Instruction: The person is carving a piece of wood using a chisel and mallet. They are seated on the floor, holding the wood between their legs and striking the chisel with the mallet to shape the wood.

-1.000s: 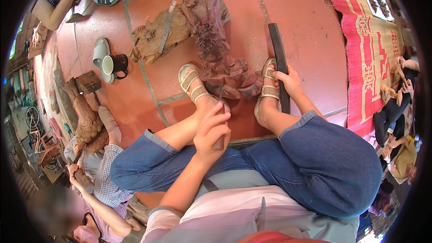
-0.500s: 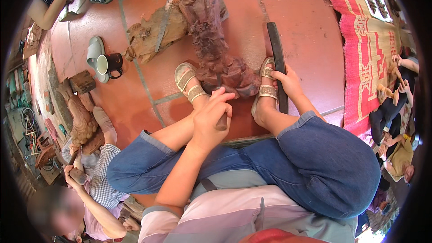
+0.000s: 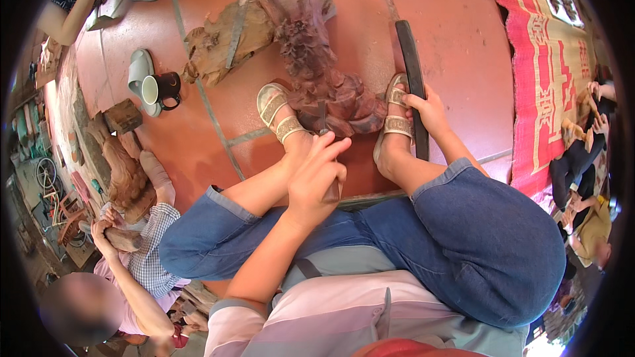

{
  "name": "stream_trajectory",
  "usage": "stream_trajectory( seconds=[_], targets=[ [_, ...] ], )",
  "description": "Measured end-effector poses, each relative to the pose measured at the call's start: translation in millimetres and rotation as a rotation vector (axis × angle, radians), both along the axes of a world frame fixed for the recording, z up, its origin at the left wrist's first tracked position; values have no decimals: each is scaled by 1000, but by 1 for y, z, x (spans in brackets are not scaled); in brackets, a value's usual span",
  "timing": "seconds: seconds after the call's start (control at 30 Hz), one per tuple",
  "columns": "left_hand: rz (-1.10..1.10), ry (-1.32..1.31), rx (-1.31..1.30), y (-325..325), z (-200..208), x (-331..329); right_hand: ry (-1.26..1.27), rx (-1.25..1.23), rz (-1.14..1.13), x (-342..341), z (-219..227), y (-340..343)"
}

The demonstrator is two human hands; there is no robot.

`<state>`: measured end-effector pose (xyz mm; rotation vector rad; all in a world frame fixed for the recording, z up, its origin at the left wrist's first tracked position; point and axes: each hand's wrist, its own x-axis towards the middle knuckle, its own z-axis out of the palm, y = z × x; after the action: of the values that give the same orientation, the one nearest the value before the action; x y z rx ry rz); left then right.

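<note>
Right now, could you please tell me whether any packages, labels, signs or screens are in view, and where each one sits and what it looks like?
No packages, labels, signs or screens show in this view.
The nearest to printed matter is the red woven floor mat with pale yellow patterning, lying flat at the right, beyond the right hand that grips a long dark flat wooden bar.

Left hand (image 3: 317, 175) gripping chisel (image 3: 329, 178), right hand (image 3: 428, 111) on mallet (image 3: 411, 73) (dark)
</note>
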<state>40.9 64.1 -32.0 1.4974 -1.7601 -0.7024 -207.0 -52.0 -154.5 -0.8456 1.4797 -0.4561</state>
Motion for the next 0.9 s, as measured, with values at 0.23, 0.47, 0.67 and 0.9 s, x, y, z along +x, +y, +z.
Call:
stream_trajectory(
  seconds=[0.23, 0.47, 0.67, 0.9],
  targets=[
    [61, 89, 119, -21, 2, -6, 0, 21, -30, 1, 5, 0],
    [78, 89, 162, -30, 3, -9, -21, 43, -15, 0, 5, -1],
    [113, 81, 96, -34, -9, -17, 107, -198, 70, -3, 14, 11],
    [142, 48, 127, -35, -12, -21, 252, -1196, 752, -26, 101, -23]
  ],
)
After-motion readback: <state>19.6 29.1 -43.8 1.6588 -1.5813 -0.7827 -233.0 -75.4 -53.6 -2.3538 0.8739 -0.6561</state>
